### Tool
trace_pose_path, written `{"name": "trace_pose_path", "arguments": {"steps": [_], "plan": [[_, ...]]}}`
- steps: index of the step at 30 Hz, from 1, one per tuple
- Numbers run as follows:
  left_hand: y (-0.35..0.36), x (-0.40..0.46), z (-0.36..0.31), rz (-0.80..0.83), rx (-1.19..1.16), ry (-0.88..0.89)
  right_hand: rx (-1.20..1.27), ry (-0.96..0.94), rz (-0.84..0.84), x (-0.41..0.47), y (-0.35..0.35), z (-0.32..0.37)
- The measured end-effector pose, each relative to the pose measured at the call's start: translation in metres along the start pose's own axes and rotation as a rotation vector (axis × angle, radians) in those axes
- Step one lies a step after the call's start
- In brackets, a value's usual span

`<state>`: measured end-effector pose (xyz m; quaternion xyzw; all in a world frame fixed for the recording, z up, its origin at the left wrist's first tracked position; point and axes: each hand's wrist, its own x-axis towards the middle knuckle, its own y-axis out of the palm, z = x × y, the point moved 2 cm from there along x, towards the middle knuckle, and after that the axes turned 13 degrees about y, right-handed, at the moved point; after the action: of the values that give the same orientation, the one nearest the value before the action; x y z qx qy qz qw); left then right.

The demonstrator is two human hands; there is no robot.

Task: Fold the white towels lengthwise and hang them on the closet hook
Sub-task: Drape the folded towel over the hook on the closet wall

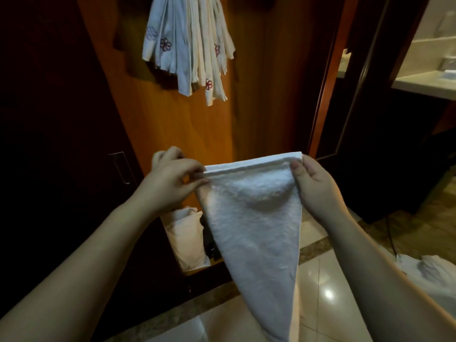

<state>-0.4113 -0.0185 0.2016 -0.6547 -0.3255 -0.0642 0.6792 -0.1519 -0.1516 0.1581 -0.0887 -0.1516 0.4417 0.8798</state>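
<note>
- White terry towel [256, 225] with a hemmed top edge is held up in front of the orange-brown wooden closet panel [259, 99], its body hanging down and narrowing to a point near the bottom of the view
- At the far left, a dark closet door [49, 119] with a metal recessed handle [121, 167] is seen
- The towel's upper left corner is pinched by the left hand [172, 180], thumb and fingers curled onto the hem
- A pale cushion-like bag [187, 240] is seen low inside the closet, just left of the hanging towel and partly hidden by it
- Above, a bunch of folded white cloths with red flower embroidery [190, 48] is hung against the panel; the hook itself is cut off by the top edge
- The towel's upper right corner is gripped by the right hand [313, 183], thumb laid over the front of the hem
- A glossy tiled floor [328, 292] lies below, and a crumpled heap of white towels [429, 267] rests on it at the right edge
</note>
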Motion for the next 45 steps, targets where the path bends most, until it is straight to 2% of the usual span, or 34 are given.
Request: {"name": "trace_pose_path", "arguments": {"steps": [3,6,8,11,14,17,19,22,25,31,33,35,38,39,40,42,44,45], "plan": [[-0.007,0.005,-0.006,-0.103,-0.138,-0.102,0.038,-0.008,-0.018,0.001,-0.003,0.004],[-0.011,0.011,-0.012,-0.249,-0.448,-0.202,0.115,-0.007,-0.024,0.001,-0.005,0.010],[-0.011,0.013,-0.013,-0.297,-0.677,-0.234,0.171,0.003,-0.013,0.002,-0.006,0.012],[-0.011,0.017,-0.011,-0.328,-0.822,-0.275,0.186,-0.015,-0.020,0.003,-0.006,0.016],[-0.007,0.023,-0.002,-0.226,-0.883,-0.402,0.202,-0.021,-0.003,0.003,-0.004,0.020],[-0.004,0.024,0.004,0.028,-0.934,-0.521,0.205,-0.036,0.033,0.003,-0.002,0.024],[-0.004,0.022,0.002,0.163,-0.884,-0.508,0.173,-0.044,0.027,0.003,-0.001,0.025],[-0.008,0.025,0.005,0.248,-0.594,-0.441,0.133,-0.051,0.024,0.003,-0.001,0.023],[-0.014,0.029,-0.004,0.281,-0.575,-0.382,0.115,-0.048,-0.002,0.007,-0.004,0.023],[-0.019,0.033,-0.005,-0.004,-1.000,-0.336,0.100,-0.117,-0.189,0.004,-0.015,0.039],[-0.021,0.034,-0.007,-0.130,-1.040,-0.352,0.090,-0.122,-0.216,0.004,-0.016,0.041],[-0.021,0.035,-0.013,-0.221,-0.917,-0.335,0.077,-0.134,-0.220,0.004,-0.017,0.042],[-0.027,0.035,-0.027,-0.355,-0.592,-0.237,0.113,-0.153,-0.220,0.001,-0.018,0.044],[-0.031,0.034,-0.031,-0.427,-0.567,-0.204,0.133,-0.158,-0.226,0.000,-0.019,0.047],[-0.034,0.034,-0.035,-0.518,-0.623,-0.189,0.160,-0.164,-0.228,0.000,-0.019,0.050],[-0.036,0.031,-0.038,-0.642,-0.994,-0.260,0.220,-0.175,-0.228,0.000,-0.020,0.056],[-0.027,0.027,-0.042,-0.494,-1.410,-0.407,0.251,-0.190,-0.229,-0.001,-0.020,0.061],[-0.022,0.023,-0.046,-0.381,-1.490,-0.484,0.248,-0.203,-0.229,-0.001,-0.019,0.062]]}}
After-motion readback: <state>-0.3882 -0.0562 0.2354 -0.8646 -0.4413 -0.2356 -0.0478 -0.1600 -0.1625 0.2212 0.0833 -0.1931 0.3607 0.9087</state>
